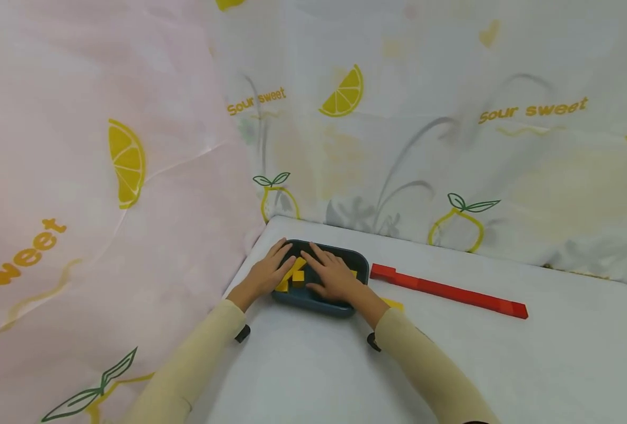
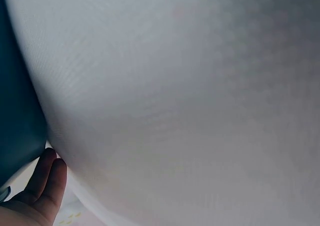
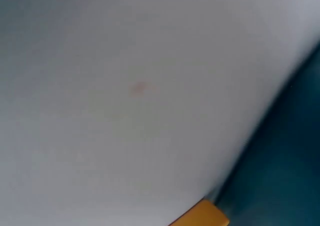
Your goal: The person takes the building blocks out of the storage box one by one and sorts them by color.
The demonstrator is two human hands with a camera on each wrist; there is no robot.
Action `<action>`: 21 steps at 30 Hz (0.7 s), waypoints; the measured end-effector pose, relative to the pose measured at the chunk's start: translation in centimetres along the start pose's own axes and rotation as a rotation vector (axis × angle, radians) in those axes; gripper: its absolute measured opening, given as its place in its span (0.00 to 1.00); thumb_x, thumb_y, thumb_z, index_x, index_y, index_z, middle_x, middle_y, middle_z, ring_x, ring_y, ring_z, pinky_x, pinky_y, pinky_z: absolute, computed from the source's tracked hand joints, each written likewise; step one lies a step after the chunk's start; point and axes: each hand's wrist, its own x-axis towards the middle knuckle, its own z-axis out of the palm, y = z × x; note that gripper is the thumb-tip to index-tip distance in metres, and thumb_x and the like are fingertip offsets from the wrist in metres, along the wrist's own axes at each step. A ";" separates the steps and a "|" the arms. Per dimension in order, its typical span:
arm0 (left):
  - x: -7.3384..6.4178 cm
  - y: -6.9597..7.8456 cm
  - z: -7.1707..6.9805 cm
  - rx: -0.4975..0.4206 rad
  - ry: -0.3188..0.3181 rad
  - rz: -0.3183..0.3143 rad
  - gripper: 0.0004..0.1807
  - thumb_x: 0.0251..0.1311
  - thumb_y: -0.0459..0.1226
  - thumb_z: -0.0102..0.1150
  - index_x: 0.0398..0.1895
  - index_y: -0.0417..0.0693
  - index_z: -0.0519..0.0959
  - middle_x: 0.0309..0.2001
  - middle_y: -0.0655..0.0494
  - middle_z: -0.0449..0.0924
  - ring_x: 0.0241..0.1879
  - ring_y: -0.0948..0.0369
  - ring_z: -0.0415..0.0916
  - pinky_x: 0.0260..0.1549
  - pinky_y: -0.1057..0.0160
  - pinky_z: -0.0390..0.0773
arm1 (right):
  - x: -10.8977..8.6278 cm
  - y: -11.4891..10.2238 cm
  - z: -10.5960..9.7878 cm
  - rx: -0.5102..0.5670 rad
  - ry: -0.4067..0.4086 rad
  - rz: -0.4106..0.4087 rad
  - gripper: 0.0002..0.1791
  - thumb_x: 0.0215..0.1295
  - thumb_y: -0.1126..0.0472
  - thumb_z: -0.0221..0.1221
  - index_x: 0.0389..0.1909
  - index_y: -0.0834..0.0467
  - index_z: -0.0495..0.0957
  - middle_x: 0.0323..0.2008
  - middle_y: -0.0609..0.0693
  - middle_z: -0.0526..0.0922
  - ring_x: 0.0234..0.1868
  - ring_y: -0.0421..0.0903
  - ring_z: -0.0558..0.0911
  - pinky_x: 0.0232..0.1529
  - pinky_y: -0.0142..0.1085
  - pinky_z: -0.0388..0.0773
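Note:
A dark blue tray (image 1: 313, 303) with rounded corners lies on the white tabletop and holds several yellow blocks (image 1: 298, 278). My left hand (image 1: 268, 274) reaches over the tray's left side, its fingers extended above the blocks there. In the left wrist view, two fingers (image 2: 54, 183) show beside the blue tray wall (image 2: 17, 100). Over the middle and right of the tray lies my right hand (image 1: 334, 278), fingers spread and pointing to the far side. Nothing is visibly gripped by either hand; what lies beneath the palms is hidden. The right hand is out of the right wrist view.
Right of the tray, a long red bar of joined blocks (image 1: 451, 289) lies on the table. A yellow block (image 1: 394, 304) sits outside the tray, partly behind the right forearm; a yellow block (image 3: 202, 215) shows beside the tray in the right wrist view. Lemon-printed curtains (image 1: 398, 147) border the table.

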 end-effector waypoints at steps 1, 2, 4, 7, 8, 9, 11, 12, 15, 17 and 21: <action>0.0 0.1 0.0 -0.003 0.001 0.004 0.40 0.73 0.64 0.26 0.79 0.53 0.53 0.81 0.54 0.41 0.74 0.43 0.56 0.67 0.35 0.59 | 0.1 0.0 0.0 -0.012 -0.012 0.015 0.43 0.69 0.44 0.59 0.79 0.49 0.50 0.80 0.55 0.45 0.73 0.58 0.63 0.67 0.57 0.68; 0.1 0.1 0.0 -0.004 0.004 0.007 0.40 0.73 0.64 0.26 0.79 0.53 0.53 0.81 0.54 0.41 0.74 0.43 0.56 0.67 0.34 0.59 | 0.2 0.0 0.0 -0.016 -0.023 0.027 0.43 0.69 0.44 0.59 0.79 0.48 0.50 0.80 0.55 0.46 0.73 0.58 0.63 0.67 0.56 0.68; 0.1 0.2 0.1 -0.005 0.013 0.006 0.39 0.73 0.64 0.26 0.79 0.53 0.53 0.81 0.54 0.42 0.74 0.43 0.56 0.67 0.33 0.59 | 0.5 -0.1 0.1 -0.012 -0.040 0.031 0.41 0.70 0.46 0.58 0.78 0.49 0.51 0.79 0.54 0.48 0.73 0.57 0.63 0.67 0.55 0.68; 0.2 0.2 0.2 -0.008 0.022 0.008 0.39 0.73 0.63 0.27 0.79 0.53 0.53 0.81 0.53 0.42 0.74 0.43 0.56 0.66 0.33 0.59 | 1.3 -0.2 0.6 0.003 -0.055 0.022 0.38 0.72 0.48 0.57 0.77 0.50 0.53 0.77 0.55 0.54 0.73 0.56 0.64 0.67 0.54 0.68; 0.1 0.1 0.1 -0.013 0.019 0.007 0.39 0.73 0.63 0.27 0.79 0.53 0.52 0.81 0.53 0.42 0.75 0.44 0.55 0.67 0.33 0.58 | 1.7 -0.4 0.9 0.012 -0.055 0.024 0.37 0.72 0.49 0.57 0.77 0.51 0.55 0.77 0.55 0.56 0.73 0.55 0.64 0.67 0.54 0.68; 0.1 0.0 0.1 -0.013 0.015 0.009 0.39 0.73 0.63 0.27 0.79 0.53 0.52 0.81 0.53 0.41 0.75 0.44 0.54 0.67 0.33 0.58 | 2.0 -0.5 1.1 0.013 -0.060 0.031 0.36 0.72 0.49 0.57 0.76 0.51 0.56 0.76 0.54 0.58 0.73 0.54 0.64 0.67 0.54 0.68; 0.1 -0.1 0.2 -0.016 -0.005 0.013 0.40 0.73 0.64 0.26 0.79 0.52 0.50 0.81 0.53 0.40 0.76 0.44 0.52 0.67 0.33 0.57 | 2.4 -0.7 1.5 0.016 -0.076 0.063 0.36 0.72 0.49 0.57 0.76 0.50 0.57 0.75 0.53 0.60 0.73 0.53 0.65 0.67 0.53 0.69; 0.0 -0.1 0.3 -0.017 -0.013 0.014 0.40 0.73 0.64 0.26 0.79 0.52 0.50 0.81 0.53 0.39 0.76 0.44 0.52 0.67 0.33 0.57 | 2.5 -0.8 1.7 0.026 -0.086 0.082 0.36 0.71 0.49 0.58 0.76 0.50 0.57 0.75 0.52 0.61 0.73 0.53 0.65 0.67 0.53 0.68; -0.2 -0.2 0.6 -0.022 -0.015 0.002 0.40 0.73 0.64 0.27 0.79 0.52 0.50 0.81 0.54 0.39 0.76 0.45 0.52 0.68 0.34 0.58 | 3.1 -1.1 2.3 0.056 -0.092 0.109 0.36 0.71 0.48 0.58 0.76 0.49 0.58 0.74 0.51 0.62 0.72 0.53 0.67 0.67 0.53 0.68; -0.3 -0.2 0.6 -0.028 -0.011 -0.004 0.40 0.72 0.65 0.28 0.79 0.53 0.50 0.81 0.55 0.40 0.75 0.45 0.54 0.68 0.34 0.58 | 3.5 -1.5 2.5 0.077 -0.096 0.104 0.36 0.71 0.49 0.58 0.76 0.49 0.57 0.74 0.51 0.62 0.71 0.54 0.67 0.67 0.54 0.68; -0.2 -0.1 -0.2 -0.032 0.004 -0.005 0.39 0.73 0.64 0.29 0.80 0.54 0.50 0.81 0.55 0.40 0.75 0.44 0.55 0.67 0.34 0.58 | 4.5 -2.0 2.3 0.066 -0.097 0.096 0.36 0.72 0.48 0.57 0.76 0.48 0.57 0.76 0.51 0.59 0.72 0.54 0.66 0.69 0.54 0.66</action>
